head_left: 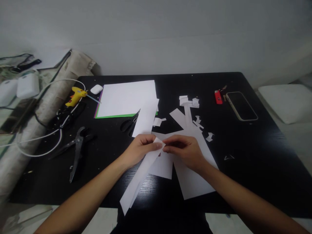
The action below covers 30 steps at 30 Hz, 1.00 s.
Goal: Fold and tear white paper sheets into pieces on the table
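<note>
My left hand and my right hand meet over the middle of the black table. Both pinch the top end of a long white paper strip, which slants down towards the table's near edge. The fingers of both hands are closed on the strip's folded tip. Under my hands lie larger white paper cut-outs. Small white paper scraps are scattered just beyond my right hand.
A stack of white and coloured sheets lies at the back, black scissors beside it. At the left are a yellow glue gun, pliers, a white cable and an earbud case. A red lighter and phone lie at the right.
</note>
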### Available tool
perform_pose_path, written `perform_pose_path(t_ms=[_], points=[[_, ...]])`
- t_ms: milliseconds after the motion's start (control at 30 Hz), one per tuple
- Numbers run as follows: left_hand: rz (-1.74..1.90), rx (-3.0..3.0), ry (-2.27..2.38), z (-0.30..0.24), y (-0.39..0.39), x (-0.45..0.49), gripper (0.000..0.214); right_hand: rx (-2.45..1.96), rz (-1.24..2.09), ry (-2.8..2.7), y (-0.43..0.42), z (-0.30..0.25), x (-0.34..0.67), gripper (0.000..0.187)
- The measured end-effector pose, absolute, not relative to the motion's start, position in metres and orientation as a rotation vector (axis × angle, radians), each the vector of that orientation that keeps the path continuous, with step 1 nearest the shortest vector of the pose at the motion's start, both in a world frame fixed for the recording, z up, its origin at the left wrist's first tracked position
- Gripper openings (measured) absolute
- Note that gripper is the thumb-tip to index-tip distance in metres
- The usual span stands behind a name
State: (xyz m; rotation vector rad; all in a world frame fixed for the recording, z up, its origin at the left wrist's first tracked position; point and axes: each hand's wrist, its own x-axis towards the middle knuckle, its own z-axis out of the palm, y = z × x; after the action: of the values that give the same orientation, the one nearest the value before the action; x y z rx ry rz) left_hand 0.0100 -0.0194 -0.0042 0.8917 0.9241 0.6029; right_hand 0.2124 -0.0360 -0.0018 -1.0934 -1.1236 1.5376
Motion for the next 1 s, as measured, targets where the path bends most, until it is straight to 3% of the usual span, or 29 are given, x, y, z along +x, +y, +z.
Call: perform_pose_path(t_ms=[1000], points=[[0.567, 0.920, 0.912, -0.0013, -0.0190, 0.0101, 0.024, -1.051, 1.573, -1.089, -0.0379, -0.0054, 0.2121, 0.017]])
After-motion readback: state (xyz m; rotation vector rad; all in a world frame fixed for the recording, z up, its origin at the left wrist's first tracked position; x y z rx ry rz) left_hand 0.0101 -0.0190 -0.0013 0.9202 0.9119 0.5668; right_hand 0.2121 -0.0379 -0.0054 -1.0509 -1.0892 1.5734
